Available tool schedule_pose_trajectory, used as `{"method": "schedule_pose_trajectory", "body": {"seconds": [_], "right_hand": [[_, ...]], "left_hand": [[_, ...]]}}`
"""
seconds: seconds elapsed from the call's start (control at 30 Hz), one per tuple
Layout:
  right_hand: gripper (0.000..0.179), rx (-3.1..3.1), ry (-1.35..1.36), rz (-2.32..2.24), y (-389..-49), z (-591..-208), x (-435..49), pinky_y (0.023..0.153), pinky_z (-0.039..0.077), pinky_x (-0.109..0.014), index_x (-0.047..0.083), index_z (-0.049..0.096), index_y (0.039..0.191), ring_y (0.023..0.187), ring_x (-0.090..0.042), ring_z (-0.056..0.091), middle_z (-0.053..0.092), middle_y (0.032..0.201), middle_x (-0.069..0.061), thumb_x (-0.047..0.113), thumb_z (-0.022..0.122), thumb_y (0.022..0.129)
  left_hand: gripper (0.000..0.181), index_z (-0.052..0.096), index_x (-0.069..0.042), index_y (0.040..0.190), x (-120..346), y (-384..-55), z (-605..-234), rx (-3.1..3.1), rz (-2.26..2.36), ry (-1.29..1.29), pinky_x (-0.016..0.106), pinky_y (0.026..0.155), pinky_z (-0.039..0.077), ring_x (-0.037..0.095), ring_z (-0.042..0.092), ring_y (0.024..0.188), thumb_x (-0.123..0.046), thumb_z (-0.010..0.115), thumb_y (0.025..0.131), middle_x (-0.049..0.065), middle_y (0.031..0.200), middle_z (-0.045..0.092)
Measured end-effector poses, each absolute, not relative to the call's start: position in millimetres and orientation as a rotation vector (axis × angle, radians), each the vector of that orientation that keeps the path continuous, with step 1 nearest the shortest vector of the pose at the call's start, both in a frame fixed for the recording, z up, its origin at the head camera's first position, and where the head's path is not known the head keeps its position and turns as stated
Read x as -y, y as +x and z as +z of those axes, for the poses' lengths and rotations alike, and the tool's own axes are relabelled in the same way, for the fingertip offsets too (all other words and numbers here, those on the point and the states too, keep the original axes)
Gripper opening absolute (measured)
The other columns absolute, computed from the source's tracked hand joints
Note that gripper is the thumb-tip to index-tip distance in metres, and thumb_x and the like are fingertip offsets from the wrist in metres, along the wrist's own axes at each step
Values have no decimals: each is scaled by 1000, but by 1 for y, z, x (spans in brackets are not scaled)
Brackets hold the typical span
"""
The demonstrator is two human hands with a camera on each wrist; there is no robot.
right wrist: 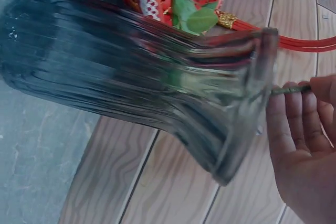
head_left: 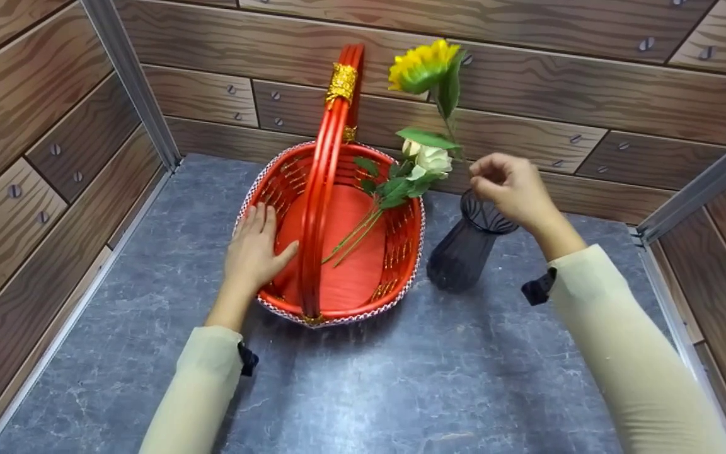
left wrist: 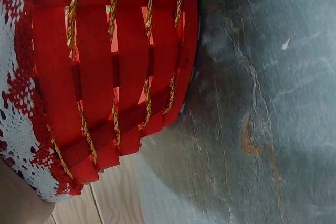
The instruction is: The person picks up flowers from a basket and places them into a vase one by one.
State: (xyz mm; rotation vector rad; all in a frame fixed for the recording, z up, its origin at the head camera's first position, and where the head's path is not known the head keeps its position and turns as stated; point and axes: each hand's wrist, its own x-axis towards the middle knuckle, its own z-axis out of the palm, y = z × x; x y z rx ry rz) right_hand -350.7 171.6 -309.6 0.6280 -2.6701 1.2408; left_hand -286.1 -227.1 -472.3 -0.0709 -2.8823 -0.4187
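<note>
My left hand (head_left: 253, 249) rests on the left rim of a red woven basket (head_left: 404, 284), its fingers extended and thumb spread inward. In the left wrist view, part of that hand (left wrist: 23, 200) shows beside the basket's white-and-red trim (left wrist: 23, 135). With thumb and fingers, my right hand (head_left: 511, 189) pinches the thin green stem (right wrist: 289, 91) of a yellow sunflower (head_left: 425, 66), just above a dark see-through ribbed vase (head_left: 460, 258). The bloom is raised beyond the basket. White roses (head_left: 429, 161) lean on the basket's far right rim, their stems inside.
The vase stands on the grey marbled surface (head_left: 350, 391) just right of the basket. Over the basket arches a tall red handle (head_left: 322, 189) with a gold wrap. Wood-patterned walls (head_left: 514, 120) enclose the back and both sides.
</note>
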Motion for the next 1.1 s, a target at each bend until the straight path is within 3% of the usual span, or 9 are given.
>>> {"method": "schedule_pose_trajectory", "body": {"seconds": [0.27, 0.47, 0.63, 0.93, 1.1], "right_hand": [[20, 2635, 614, 1264, -360, -339, -189, 57, 52, -20, 2, 60, 103, 67, -14, 61, 64, 86, -11, 3, 60, 84], [7, 2588, 467, 1017, -357, -344, -195, 54, 47, -18, 13, 62, 87, 61, -11, 60, 65, 73, 1, 15, 64, 80], [4, 2606, 515, 840, -354, -344, -198, 53, 43, -17, 15, 64, 79, 58, -10, 58, 64, 67, 4, 19, 64, 79], [10, 2734, 506, 564, -352, -340, -199, 64, 47, -39, 13, 69, 82, 64, -17, 62, 68, 73, -1, 21, 64, 79], [9, 2766, 458, 534, -349, -335, -201, 65, 46, -41, 15, 70, 83, 65, -18, 63, 69, 74, -1, 20, 65, 78]], "left_hand": [[88, 23, -1, 144, 227, -286, -473, 2884, -422, -84, 44, 112, 12, 34, 14, 138, -62, 44, 84, 20, 149, 21], [87, 25, 0, 143, 227, -285, -471, 2871, -428, -91, 45, 111, 12, 35, 14, 138, -60, 46, 84, 21, 148, 22], [88, 24, 0, 144, 227, -285, -472, 2877, -430, -95, 46, 111, 12, 36, 14, 137, -61, 45, 85, 21, 148, 21], [88, 25, 0, 143, 228, -284, -472, 2874, -429, -85, 45, 112, 12, 34, 15, 138, -61, 46, 84, 21, 148, 22], [88, 25, 0, 143, 228, -284, -472, 2880, -441, -86, 46, 111, 12, 35, 13, 138, -61, 46, 84, 21, 148, 22]]}}
